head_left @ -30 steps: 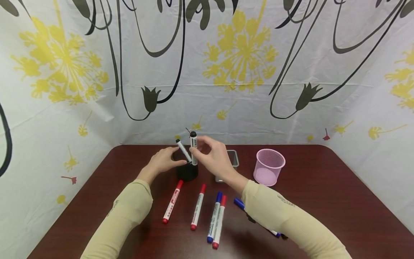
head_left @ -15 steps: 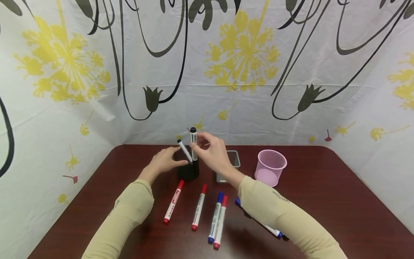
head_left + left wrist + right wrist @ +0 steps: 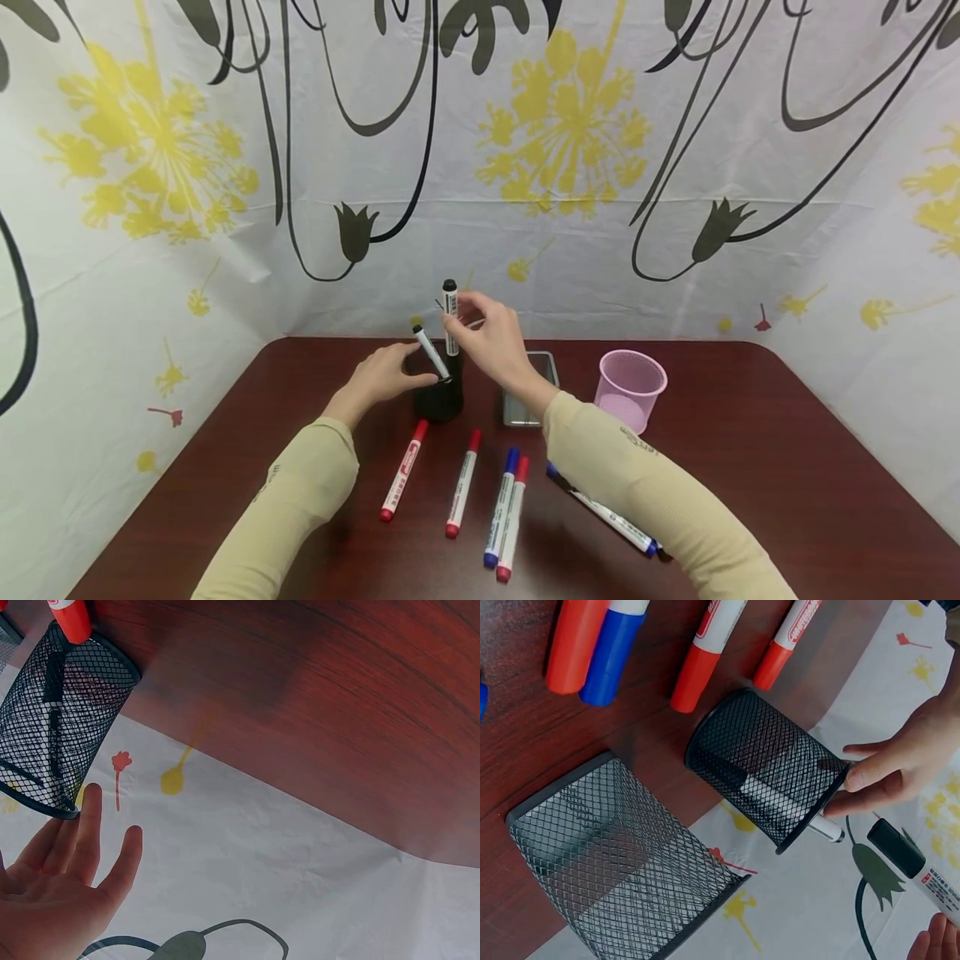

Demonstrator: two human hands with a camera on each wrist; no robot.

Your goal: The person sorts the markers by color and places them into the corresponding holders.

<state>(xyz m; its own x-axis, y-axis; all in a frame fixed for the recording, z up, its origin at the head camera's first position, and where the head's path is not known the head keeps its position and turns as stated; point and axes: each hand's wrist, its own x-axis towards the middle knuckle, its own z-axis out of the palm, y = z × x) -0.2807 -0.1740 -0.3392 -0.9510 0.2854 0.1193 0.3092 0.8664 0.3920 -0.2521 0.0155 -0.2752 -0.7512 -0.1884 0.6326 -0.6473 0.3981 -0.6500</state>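
Note:
In the head view my right hand point(image 3: 491, 337) pinches a white marker with black ends point(image 3: 451, 321), upright by the black mesh pen cup point(image 3: 438, 406). The right wrist view shows the marker's black cap point(image 3: 897, 847) outside the cup's rim, pointing back toward the cup. A second black-ended marker point(image 3: 431, 353) leans inside the cup, also visible through the mesh point(image 3: 776, 801). My left hand point(image 3: 386, 372) is at the cup's left side, thumb in front. Its mostly straight fingers point(image 3: 88, 832) lie right at the rim in the left wrist view.
Red markers point(image 3: 403, 471) point(image 3: 463, 483), a blue one point(image 3: 501, 508) and a red one point(image 3: 513, 518) lie in front. Blue and black markers point(image 3: 611, 518) lie partly under the right sleeve. A grey mesh holder point(image 3: 522, 410) and a pink mesh basket point(image 3: 628, 387) stand to the right.
My right hand has risen slightly with the marker, lifting it higher above the cup. The left hand stays at the cup, and the leaning marker keeps its place.

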